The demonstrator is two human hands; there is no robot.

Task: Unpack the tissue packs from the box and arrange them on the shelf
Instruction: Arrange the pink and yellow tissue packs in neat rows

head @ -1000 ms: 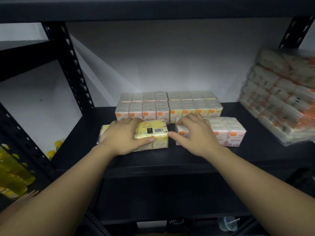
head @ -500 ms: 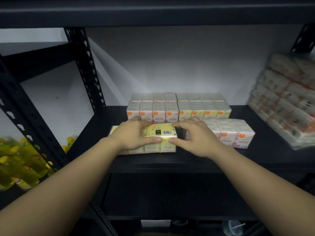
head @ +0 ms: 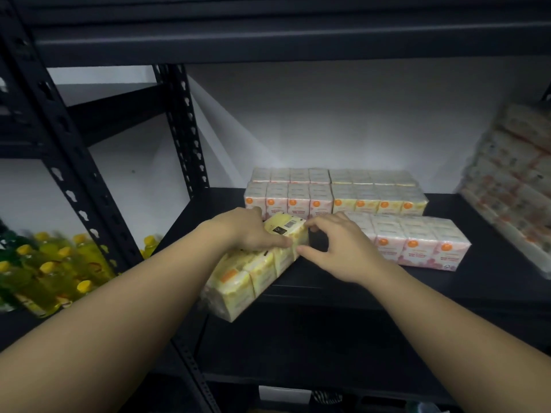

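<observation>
Grip: left hand [head: 250, 231] clasps yellow tissue pack [head: 253, 272] from above; right hand [head: 340, 248] pinches its far end.
Shelf [head: 343, 287]: black, pack angled across front edge.
Back rows [head: 334, 195]: stacked packs.
Pink pack [head: 417, 242]: right, flat.

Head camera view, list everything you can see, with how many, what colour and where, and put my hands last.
yellow tissue pack: one, yellow, turned askew and overhanging the shelf's front edge, under both hands
pink tissue packs: one at front right, plus one in the back row's left half
yellow back-row pack: one, pale yellow, right half of the back row
wrapped tissue bundle: one, white and orange, blurred, far right
shelf: one, black metal
yellow-capped bottles: several, yellow-green, blurred, lower left
left hand: grips the yellow tissue pack from above
right hand: fingers touch that pack's right end
</observation>
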